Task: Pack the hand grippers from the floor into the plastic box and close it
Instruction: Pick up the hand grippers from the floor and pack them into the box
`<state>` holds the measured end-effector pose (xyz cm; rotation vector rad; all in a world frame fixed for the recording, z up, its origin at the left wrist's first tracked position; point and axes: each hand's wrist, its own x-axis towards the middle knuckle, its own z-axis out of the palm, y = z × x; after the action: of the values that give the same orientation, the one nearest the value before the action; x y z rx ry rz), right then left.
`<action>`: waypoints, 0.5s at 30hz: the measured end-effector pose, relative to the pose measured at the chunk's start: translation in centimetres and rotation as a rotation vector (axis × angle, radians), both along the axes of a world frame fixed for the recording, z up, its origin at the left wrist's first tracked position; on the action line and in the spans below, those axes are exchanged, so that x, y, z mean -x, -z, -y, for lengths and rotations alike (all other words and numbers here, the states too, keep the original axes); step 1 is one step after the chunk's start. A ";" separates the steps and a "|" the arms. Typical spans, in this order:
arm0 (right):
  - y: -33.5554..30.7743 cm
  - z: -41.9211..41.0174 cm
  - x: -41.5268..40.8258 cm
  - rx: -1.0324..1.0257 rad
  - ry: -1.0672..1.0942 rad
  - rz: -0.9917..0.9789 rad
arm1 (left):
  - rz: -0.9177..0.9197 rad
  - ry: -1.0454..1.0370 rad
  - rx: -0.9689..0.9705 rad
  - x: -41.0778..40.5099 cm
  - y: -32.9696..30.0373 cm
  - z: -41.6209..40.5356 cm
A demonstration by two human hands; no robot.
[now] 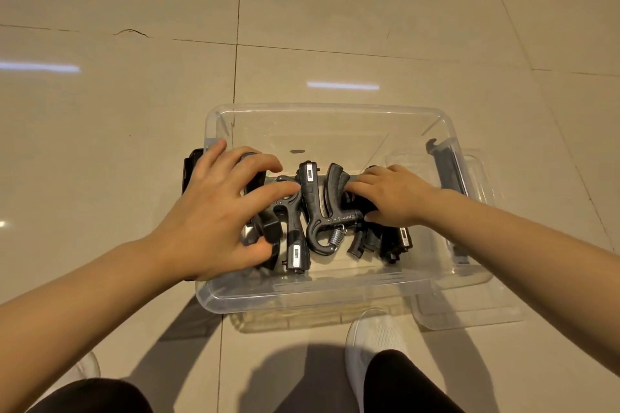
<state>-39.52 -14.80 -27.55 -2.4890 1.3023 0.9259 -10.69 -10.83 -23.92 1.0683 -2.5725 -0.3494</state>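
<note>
left hand [218, 211] spread, pressing hand grippers [318, 208] flat | right hand [389, 194] same, grasping nothing | plastic box [335, 292] open, so lid can fit

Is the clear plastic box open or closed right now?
Open. The clear plastic box has no lid on; both hands reach through its top onto the black hand grippers.

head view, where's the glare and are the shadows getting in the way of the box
Head view: ceiling lights glare as white streaks and dots on the glossy floor tiles; the person's shadows fall near the shoe, below the clear plastic box; hand grippers stay sharp; wide-angle bends the edges.
</note>
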 end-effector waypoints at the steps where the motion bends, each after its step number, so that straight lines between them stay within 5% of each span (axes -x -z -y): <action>1: -0.1 -0.1 0.0 0.006 -0.003 -0.008 | -0.005 0.002 -0.001 0.0 0.0 0.0; 4: -1.6 -1.1 -1.0 0.080 0.113 0.221 | -0.058 -0.017 -0.009 0.0 0.0 -0.2; 8: -6.3 -4.0 -6.1 -0.060 0.571 0.990 | -0.270 -0.200 -0.079 0.0 -0.1 -0.6; 15: -8.0 -5.6 -10.5 -0.131 0.535 1.166 | -0.431 -0.367 -0.050 0.7 -0.6 -2.0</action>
<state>-29.05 -9.24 -19.57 -1.7984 1.2173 -0.5028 -11.41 -8.85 -23.33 1.2900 -1.9574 -0.4886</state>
